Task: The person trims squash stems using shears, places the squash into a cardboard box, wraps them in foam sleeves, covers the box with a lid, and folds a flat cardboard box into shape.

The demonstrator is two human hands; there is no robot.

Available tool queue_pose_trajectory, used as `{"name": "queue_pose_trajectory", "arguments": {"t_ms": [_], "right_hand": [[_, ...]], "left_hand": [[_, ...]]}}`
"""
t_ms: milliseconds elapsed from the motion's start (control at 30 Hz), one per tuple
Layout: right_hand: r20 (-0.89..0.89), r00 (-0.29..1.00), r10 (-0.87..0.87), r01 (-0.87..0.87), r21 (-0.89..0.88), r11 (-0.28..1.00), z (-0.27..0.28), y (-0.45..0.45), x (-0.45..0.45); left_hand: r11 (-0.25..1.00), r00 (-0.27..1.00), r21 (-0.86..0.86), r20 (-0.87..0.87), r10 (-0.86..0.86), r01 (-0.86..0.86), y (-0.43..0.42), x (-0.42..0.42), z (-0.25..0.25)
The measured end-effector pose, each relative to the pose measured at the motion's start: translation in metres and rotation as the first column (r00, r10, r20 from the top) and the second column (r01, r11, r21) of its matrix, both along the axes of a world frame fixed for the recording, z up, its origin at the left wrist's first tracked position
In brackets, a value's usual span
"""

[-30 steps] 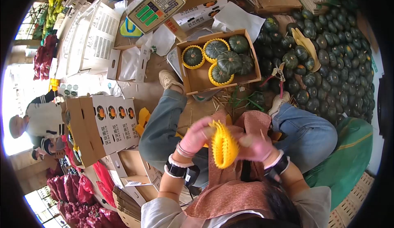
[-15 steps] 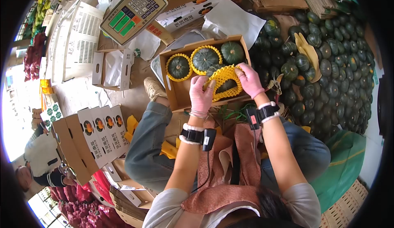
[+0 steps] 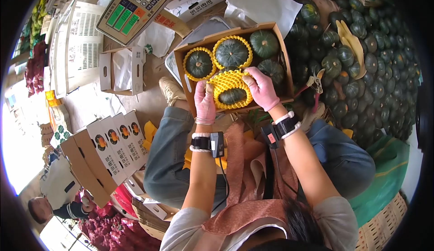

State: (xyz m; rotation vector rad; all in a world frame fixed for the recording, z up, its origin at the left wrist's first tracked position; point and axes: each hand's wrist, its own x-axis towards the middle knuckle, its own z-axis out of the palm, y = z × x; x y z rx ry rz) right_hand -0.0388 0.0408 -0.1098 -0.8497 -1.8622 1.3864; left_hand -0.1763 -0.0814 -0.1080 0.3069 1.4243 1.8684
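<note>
My left hand (image 3: 205, 103), in a pink glove, pinches the left edge of a yellow foam net (image 3: 227, 81). My right hand (image 3: 262, 88), gloved likewise, grips the net's right upper edge with thumb and fingers. Stretched between both hands, the net lies around a dark green pumpkin (image 3: 231, 97), whose surface shows through its opening. This pumpkin is at the near side of an open cardboard box (image 3: 179, 66). Behind it are two netted pumpkins, one left (image 3: 199, 64) and one larger (image 3: 231, 53). Two bare pumpkins, one back (image 3: 264, 43) and one nearer (image 3: 271, 72), fill the right side.
A large pile of pumpkins (image 3: 361, 84) spreads on the right, with yellow gloves (image 3: 350, 47) on it. Red-handled pruning shears (image 3: 315, 83) lie beside the box. A scale display (image 3: 135, 9) stands at back left. Printed cartons (image 3: 113, 147) and another person (image 3: 63, 192) are at left.
The net has come down further around the near pumpkin, and its opening now faces me. Both hands have shifted slightly left. The near right bare pumpkin is now more exposed.
</note>
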Motion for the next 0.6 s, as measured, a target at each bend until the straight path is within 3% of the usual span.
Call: {"name": "queue_pose_trajectory", "arguments": {"t_ms": [133, 367, 433, 500, 567, 600], "right_hand": [[0.045, 0.994, -0.101, 0.099, 0.04, 0.994, 0.008, 0.012, -0.009], [0.167, 0.978, -0.125, 0.168, -0.276, 0.946, 0.001, 0.019, -0.012], [0.162, 0.978, -0.128, 0.18, -0.362, 0.915, 0.0, 0.021, -0.015], [0.274, 0.956, -0.108, 0.198, -0.327, 0.924, 0.003, 0.024, -0.015], [0.358, 0.933, -0.047, 0.101, -0.133, 0.986, 0.001, 0.027, -0.011], [0.462, 0.884, -0.073, 0.123, -0.077, 0.989, 0.007, 0.025, -0.013]], "left_hand": [[0.996, 0.989, -0.049, -0.127, -0.074, 0.068, 0.005, -0.009, -0.012], [0.998, 0.997, -0.034, -0.044, -0.055, 0.054, 0.011, -0.01, -0.013], [0.999, 0.992, -0.044, 0.125, 0.006, 0.0, 0.012, -0.009, -0.025], [1.0, 0.949, -0.018, 0.316, -0.01, 0.017, 0.012, -0.009, -0.028], [0.999, 0.835, -0.021, 0.549, 0.039, -0.033, 0.014, -0.004, -0.023], [0.998, 0.852, -0.061, 0.521, 0.047, -0.018, 0.014, -0.004, -0.025]]}}
